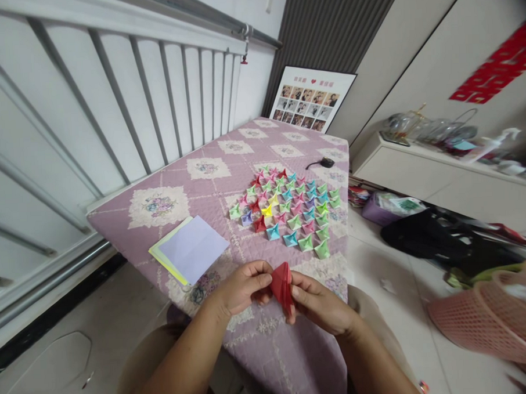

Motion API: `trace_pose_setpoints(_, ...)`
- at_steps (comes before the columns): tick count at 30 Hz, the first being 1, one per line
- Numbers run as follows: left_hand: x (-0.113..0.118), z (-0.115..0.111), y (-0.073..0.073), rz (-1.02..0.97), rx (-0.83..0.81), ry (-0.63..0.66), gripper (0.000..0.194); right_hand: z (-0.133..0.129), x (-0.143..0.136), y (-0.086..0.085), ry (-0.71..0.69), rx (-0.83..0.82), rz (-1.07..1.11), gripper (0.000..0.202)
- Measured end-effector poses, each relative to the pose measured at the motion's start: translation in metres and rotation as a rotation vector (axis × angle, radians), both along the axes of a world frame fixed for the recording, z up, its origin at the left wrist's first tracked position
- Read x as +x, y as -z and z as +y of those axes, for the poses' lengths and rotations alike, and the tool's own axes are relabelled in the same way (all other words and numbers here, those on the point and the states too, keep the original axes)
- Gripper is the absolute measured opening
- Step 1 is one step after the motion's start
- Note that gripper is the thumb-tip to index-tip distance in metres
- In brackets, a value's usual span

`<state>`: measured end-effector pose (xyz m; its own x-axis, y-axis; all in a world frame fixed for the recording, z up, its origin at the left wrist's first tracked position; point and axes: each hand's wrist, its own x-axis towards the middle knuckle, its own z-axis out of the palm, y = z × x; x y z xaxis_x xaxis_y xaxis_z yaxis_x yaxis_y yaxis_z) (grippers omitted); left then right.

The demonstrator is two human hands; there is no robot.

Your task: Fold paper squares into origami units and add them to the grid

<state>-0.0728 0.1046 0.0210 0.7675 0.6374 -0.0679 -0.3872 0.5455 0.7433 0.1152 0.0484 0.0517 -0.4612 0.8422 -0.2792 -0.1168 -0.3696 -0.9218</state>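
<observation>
A folded piece of red origami paper [281, 282] is held up over the near part of the table, with its layers partly fanned apart. My left hand [252, 286] pinches its left corner between thumb and fingers. On the other side, my right hand [313, 299] grips the right edge, some fingertips hidden behind the paper. Beyond both hands stand rows of small folded paper pieces [294, 222] in green, blue, pink, red, yellow and purple. To the left of my left hand lies a stack of flat paper sheets [195, 246], lavender on top with yellow and pale green beneath.
A pink floral cloth [158, 184] covers the table. A small black object with a tail [326, 162] lies near its right edge. A white radiator [132, 98] runs along the left. A framed photo board [311, 99] leans at the back. Pink baskets [490, 315] stand on the floor at right.
</observation>
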Motion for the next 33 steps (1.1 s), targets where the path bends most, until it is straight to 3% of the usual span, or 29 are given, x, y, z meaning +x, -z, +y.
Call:
trace_pose_setpoints(6,0.0,0.002,-0.001,0.009,-0.02,-0.038,0.038,0.003,-0.001,0.0,0.017,0.061,-0.092,0.024)
trace_pose_setpoints(14,0.001,0.003,0.001,0.103,0.028,-0.072,0.042,0.013,-0.005,-0.013,0.035,0.464,-0.438,0.018)
trace_pose_setpoints(18,0.003,0.004,0.001,0.089,0.008,-0.071,0.04,0.014,-0.006,-0.016,0.052,0.542,-0.459,0.016)
trace_pose_setpoints(22,0.006,0.003,0.003,0.075,-0.023,-0.073,0.038,0.012,-0.01,-0.015,0.076,0.436,-0.314,0.016)
trace_pose_setpoints(29,0.008,0.002,0.007,0.055,-0.044,-0.071,0.039,0.009,-0.02,-0.008,0.271,0.164,-0.112,0.024)
trace_pose_setpoints(33,0.008,0.002,0.005,0.054,-0.075,-0.072,0.041,0.008,-0.026,-0.005,0.31,0.034,0.01,0.03)
